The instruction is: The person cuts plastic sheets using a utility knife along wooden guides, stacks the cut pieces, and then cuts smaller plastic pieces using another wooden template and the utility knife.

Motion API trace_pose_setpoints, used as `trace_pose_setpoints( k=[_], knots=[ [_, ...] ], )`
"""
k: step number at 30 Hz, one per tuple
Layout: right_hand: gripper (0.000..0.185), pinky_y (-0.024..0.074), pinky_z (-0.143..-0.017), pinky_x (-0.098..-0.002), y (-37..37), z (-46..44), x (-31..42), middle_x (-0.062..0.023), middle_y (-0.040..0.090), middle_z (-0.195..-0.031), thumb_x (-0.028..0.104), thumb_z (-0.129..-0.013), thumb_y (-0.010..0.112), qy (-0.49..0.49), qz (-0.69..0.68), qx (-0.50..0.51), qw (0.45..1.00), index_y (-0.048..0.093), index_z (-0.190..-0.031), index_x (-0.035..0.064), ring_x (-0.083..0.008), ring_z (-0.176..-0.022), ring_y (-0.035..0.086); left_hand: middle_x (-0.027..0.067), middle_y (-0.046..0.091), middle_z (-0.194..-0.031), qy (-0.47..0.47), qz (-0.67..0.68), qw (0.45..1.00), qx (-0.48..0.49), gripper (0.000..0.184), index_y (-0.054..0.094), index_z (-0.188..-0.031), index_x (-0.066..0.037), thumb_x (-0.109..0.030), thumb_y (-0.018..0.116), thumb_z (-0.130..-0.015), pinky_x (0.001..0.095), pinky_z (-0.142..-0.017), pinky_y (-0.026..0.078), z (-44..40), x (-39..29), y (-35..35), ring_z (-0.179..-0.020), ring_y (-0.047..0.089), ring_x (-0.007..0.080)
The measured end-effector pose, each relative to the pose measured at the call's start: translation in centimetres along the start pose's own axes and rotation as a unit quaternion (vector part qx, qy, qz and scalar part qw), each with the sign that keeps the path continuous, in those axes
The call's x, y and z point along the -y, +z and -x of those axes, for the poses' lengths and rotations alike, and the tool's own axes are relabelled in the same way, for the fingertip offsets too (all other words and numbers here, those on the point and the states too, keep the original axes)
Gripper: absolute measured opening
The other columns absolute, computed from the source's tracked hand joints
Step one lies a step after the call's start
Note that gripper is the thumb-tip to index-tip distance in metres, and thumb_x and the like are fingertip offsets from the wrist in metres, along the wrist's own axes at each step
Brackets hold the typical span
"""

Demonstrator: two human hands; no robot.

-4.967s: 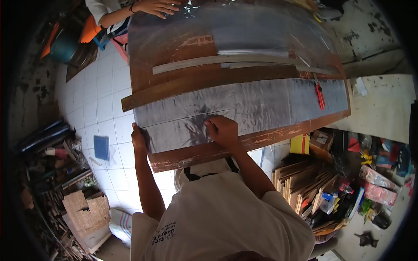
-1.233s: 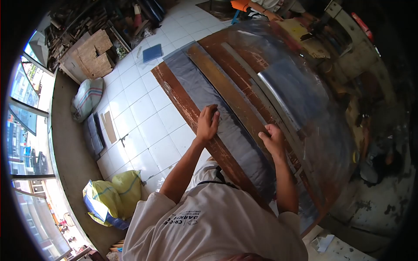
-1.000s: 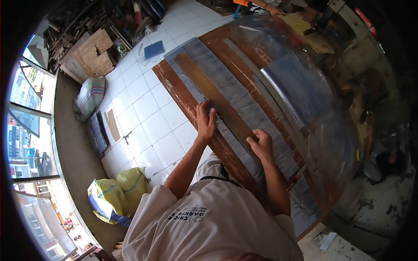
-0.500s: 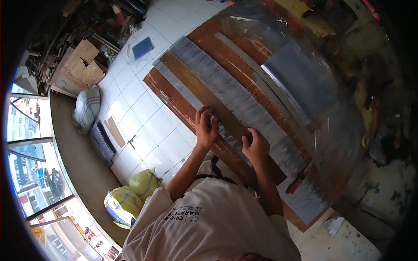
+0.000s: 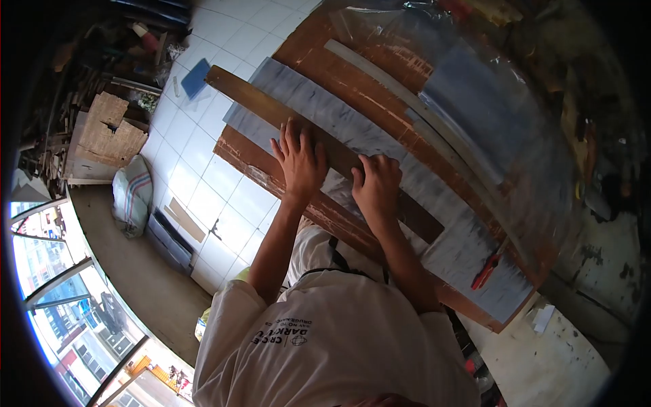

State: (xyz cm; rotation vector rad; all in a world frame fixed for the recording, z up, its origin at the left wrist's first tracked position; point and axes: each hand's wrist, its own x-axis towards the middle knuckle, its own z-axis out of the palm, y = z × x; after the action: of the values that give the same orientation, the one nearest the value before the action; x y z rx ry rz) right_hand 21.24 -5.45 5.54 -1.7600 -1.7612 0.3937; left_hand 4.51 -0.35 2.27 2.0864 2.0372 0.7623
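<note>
A long brown wooden strip (image 5: 254, 100) lies slantwise across a grey-white marbled sheet (image 5: 325, 104). Its far end sticks out beyond the left edge of the sheet. My left hand (image 5: 300, 164) rests on the middle of the strip, fingers stretched out and apart. Nearer the strip's right end, my right hand (image 5: 378, 186) has its fingers and thumb closed on it. A red-handled tool (image 5: 486, 271) lies on the sheet beyond the strip's right end; its exact kind is unclear.
Under the sheet is a worn reddish-brown board (image 5: 247, 159). Long grey strips (image 5: 380, 74) and clear plastic sheeting (image 5: 468, 108) lie on its far side. Scrap wood (image 5: 102, 139), a white sack (image 5: 133, 193) and a blue flat piece (image 5: 196, 78) are on the left.
The strip has turned and shifted, its far end swinging left past the sheet's edge. My left hand has moved onto its top and spread its fingers; my right hand still grips it.
</note>
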Motion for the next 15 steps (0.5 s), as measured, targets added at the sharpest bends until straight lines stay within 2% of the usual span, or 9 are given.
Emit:
trace_pose_setpoints(
  k=[2, 3, 6, 7, 8, 10, 11, 12, 15],
  knots=[
    [0.035, 0.0418, -0.097, -0.051, -0.1, -1.5, 1.3, -0.0122, 0.057, -0.105, 0.01, -0.08, 0.076, -0.039, 0.076, 0.001, 0.996, 0.065, -0.113, 0.0054, -0.0347, -0.107, 0.054, 0.0241, 0.038, -0.153, 0.029, 0.02, 0.999, 0.0, 0.045, 0.051, -0.136, -0.004, -0.021, 0.057, -0.094, 0.066, -0.118, 0.014, -1.8, 0.7, 0.6, -0.145, 0.032, 0.0426],
    [0.039, 0.0382, -0.1, -0.0536, 0.7, -1.9, 1.1, -0.0147, 0.056, -0.113, 0.007, -0.079, 0.075, -0.053, 0.047, 0.021, 0.997, 0.063, -0.117, 0.0057, -0.0361, -0.111, 0.053, 0.0232, 0.038, -0.153, 0.045, 0.004, 0.999, 0.009, 0.042, 0.053, -0.134, -0.005, -0.019, 0.056, -0.095, 0.0667, -0.117, 0.015, -2.5, 0.9, 0.6, -0.147, 0.031, 0.0411],
    [0.048, 0.0377, -0.104, -0.0555, 2.7, -3.8, 1.8, -0.0192, 0.053, -0.128, 0.009, -0.081, 0.072, -0.09, 0.077, -0.001, 0.993, 0.058, -0.126, 0.0052, -0.0377, -0.12, 0.051, 0.022, 0.038, -0.154, 0.096, 0.005, 0.995, 0.034, 0.039, 0.053, -0.132, -0.005, -0.017, 0.055, -0.094, 0.0667, -0.117, 0.015, -4.8, 1.2, 0.8, -0.149, 0.03, 0.0394],
    [0.055, 0.033, -0.111, -0.0611, 3.6, -4.1, 2.0, -0.0226, 0.044, -0.145, 0.015, -0.085, 0.069, -0.074, 0.109, 0.022, 0.991, 0.051, -0.136, 0.0049, -0.0398, -0.136, 0.043, 0.0207, 0.037, -0.156, 0.101, 0.0, 0.993, 0.055, 0.042, 0.052, -0.135, -0.006, -0.024, 0.055, -0.097, 0.0654, -0.119, 0.015, -5.6, 1.3, 1.0, -0.15, 0.028, 0.0369],
    [0.055, 0.033, -0.111, -0.0611, 4.4, -4.5, 1.8, -0.0226, 0.044, -0.145, 0.015, -0.085, 0.069, -0.072, 0.111, 0.024, 0.991, 0.051, -0.136, 0.0049, -0.0398, -0.136, 0.043, 0.0207, 0.037, -0.156, 0.101, 0.003, 0.993, 0.058, 0.042, 0.052, -0.135, -0.006, -0.024, 0.055, -0.097, 0.0654, -0.119, 0.015, -6.5, 1.0, 0.6, -0.15, 0.028, 0.0369],
    [0.061, 0.028, -0.114, -0.0658, 5.7, -5.3, 1.4, -0.0219, 0.037, -0.154, 0.023, -0.088, 0.067, -0.095, 0.131, 0.048, 0.986, 0.046, -0.143, 0.0059, -0.0392, -0.146, 0.033, 0.0196, 0.036, -0.158, 0.185, 0.166, 0.963, 0.105, 0.048, 0.051, -0.139, -0.007, -0.034, 0.054, -0.099, 0.0641, -0.119, 0.015, -8.3, 0.3, -0.2, -0.151, 0.027, 0.0347],
    [0.068, 0.0226, -0.117, -0.0668, 5.6, -5.7, 1.7, -0.0214, 0.033, -0.158, 0.028, -0.087, 0.066, -0.079, 0.144, 0.098, 0.982, 0.043, -0.148, 0.0068, -0.0384, -0.148, 0.03, 0.0169, 0.036, -0.158, 0.247, 0.161, 0.946, 0.133, 0.054, 0.05, -0.142, -0.01, -0.043, 0.053, -0.1, 0.0623, -0.121, 0.015, -8.9, 0.3, 0.2, -0.152, 0.026, 0.0327],
    [0.068, 0.0226, -0.117, -0.0668, 5.6, -5.9, 1.9, -0.0214, 0.033, -0.158, 0.028, -0.087, 0.066, -0.074, 0.145, 0.099, 0.982, 0.043, -0.148, 0.0068, -0.0384, -0.148, 0.03, 0.0169, 0.036, -0.158, 0.249, 0.164, 0.945, 0.138, 0.054, 0.05, -0.142, -0.01, -0.043, 0.053, -0.1, 0.0623, -0.121, 0.015, -9.3, 0.2, 0.5, -0.152, 0.026, 0.0327],
    [0.077, 0.0143, -0.119, -0.0687, 6.5, -5.8, 1.3, -0.0196, 0.034, -0.159, 0.036, -0.086, 0.063, -0.047, 0.179, 0.108, 0.977, 0.038, -0.154, 0.0081, -0.0395, -0.148, 0.03, 0.0131, 0.037, -0.158, 0.399, 0.157, 0.873, 0.231, 0.056, 0.051, -0.143, -0.019, -0.053, 0.051, -0.098, 0.0598, -0.122, 0.013, -10.0, -0.6, 1.8, -0.152, 0.027, 0.0303]
  ],
)
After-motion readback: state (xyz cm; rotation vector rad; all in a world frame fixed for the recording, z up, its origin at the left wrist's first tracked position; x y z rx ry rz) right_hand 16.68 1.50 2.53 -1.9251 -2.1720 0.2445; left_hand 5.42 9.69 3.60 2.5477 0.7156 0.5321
